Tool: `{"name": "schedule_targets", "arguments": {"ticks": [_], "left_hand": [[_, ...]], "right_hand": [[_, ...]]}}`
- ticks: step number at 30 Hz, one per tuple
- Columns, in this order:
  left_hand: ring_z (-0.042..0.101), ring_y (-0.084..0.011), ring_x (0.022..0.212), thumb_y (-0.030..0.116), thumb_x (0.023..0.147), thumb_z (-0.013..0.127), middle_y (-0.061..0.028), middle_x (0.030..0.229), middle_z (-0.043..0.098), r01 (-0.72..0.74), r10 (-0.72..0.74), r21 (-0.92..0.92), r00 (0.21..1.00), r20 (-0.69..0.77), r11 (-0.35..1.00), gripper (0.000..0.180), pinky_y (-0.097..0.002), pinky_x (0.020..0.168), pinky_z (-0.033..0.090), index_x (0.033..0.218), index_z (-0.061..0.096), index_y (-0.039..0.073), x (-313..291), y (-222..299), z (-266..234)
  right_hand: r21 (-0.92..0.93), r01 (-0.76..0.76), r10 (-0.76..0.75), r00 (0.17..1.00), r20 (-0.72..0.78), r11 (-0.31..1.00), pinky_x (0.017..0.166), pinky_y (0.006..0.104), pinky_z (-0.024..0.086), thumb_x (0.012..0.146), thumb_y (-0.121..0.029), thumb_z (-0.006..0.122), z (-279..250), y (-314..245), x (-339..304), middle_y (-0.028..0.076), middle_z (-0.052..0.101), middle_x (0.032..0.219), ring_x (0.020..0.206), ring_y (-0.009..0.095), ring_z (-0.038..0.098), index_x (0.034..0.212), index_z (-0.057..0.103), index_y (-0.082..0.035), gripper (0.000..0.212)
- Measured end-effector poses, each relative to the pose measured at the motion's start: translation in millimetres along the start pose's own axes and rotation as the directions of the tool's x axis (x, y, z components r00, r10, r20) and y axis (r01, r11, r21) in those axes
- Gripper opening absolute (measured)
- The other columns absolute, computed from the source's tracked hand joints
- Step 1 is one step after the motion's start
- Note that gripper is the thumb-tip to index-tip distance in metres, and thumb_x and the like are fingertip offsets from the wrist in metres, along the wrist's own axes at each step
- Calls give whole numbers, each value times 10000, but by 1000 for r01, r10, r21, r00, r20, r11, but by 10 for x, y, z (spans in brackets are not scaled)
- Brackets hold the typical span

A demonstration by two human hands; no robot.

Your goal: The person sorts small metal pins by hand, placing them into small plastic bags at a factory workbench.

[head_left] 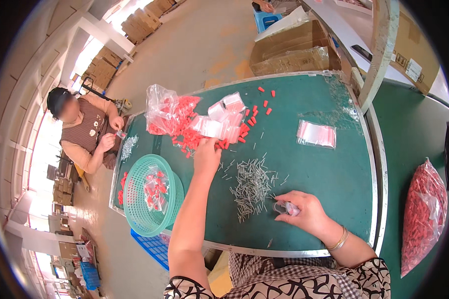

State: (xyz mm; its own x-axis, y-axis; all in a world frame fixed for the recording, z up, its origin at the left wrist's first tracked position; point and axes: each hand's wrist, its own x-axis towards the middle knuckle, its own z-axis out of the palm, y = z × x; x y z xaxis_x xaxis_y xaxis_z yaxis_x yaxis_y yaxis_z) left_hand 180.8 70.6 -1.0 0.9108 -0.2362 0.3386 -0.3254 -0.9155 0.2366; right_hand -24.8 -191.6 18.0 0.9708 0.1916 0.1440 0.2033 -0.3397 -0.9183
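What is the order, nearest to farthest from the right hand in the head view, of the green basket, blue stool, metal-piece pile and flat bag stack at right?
1. Metal-piece pile: just left of the right hand.
2. Flat bag stack: beyond the hand, on the table.
3. Green basket: over on the left.
4. Blue stool: past the table's far edge.

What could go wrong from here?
1. The right hand, holding a clear bag, is close beside the loose silver fasteners; a sideways brush could scatter them.
2. The green basket seems to overhang the edge of the table; a knock from the nearby left forearm might tip it.
3. Stray red caps lie near the far edge and could roll off.
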Motion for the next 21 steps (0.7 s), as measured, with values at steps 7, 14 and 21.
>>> {"name": "schedule_targets", "arguments": {"ticks": [7,14,21], "left_hand": [[602,-333,908,65,761,636,-161,948,614,-49,31,102,984,175,994,199,-438,792,476,958,631,39,139,21,48],[588,-389,895,-33,781,493,-204,934,598,-183,176,9,958,227,983,237,-476,790,460,993,595,1,138,-109,-24],[596,-364,853,7,787,522,-177,934,598,-238,209,139,958,197,961,176,-457,738,482,950,589,21,7,-143,-17]], "right_hand": [[14,-5,4,1000,7,1000,692,319,513,664,-132,815,-16,0,43,92,651,900,787,251,635,1038,643,-44,421],[-4,48,-48,999,-9,999,655,338,517,683,-192,802,7,10,30,84,630,858,737,267,629,1050,641,-59,422],[-3,5,-5,1000,11,1000,728,314,519,670,-120,811,12,-6,-18,97,659,919,814,239,645,1043,648,-43,414]]}}
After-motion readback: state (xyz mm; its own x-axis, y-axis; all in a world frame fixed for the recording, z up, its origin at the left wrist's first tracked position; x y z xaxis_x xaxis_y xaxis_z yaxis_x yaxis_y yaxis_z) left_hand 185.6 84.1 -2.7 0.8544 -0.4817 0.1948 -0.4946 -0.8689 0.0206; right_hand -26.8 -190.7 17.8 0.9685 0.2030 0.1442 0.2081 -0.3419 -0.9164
